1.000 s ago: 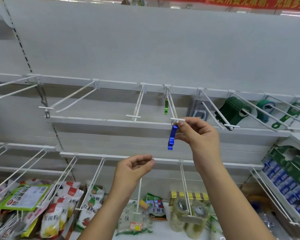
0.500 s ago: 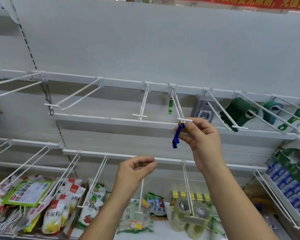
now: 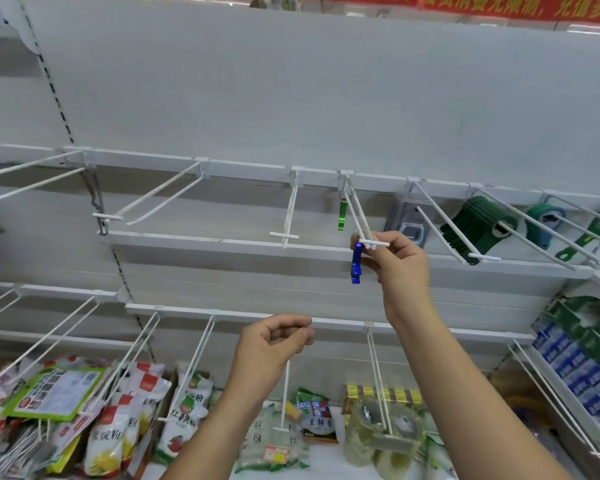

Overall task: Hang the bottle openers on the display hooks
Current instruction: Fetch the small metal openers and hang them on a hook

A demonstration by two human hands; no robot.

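- A shop aisle: white shelving point(image 3: 291, 98) carries rails of white wire hooks, and food packets point(image 3: 111, 434) hang low on the left.
- Nearest, the left hand point(image 3: 274, 344) is raised in front of the lower rail, fingers curled in to the thumb, nothing visible in it.
- Higher up and well apart from it, the right hand point(image 3: 395, 261) pinches the blue bottle opener point(image 3: 356, 263) at the front tip of a display hook point(image 3: 361, 210). The glossy metallic body hangs straight down. I cannot tell whether its ring is on the wire.
- Farther back on the same hook, a green bottle opener point(image 3: 342, 220) hangs by its ring near the rail.
- Two openers: one blue, one green.
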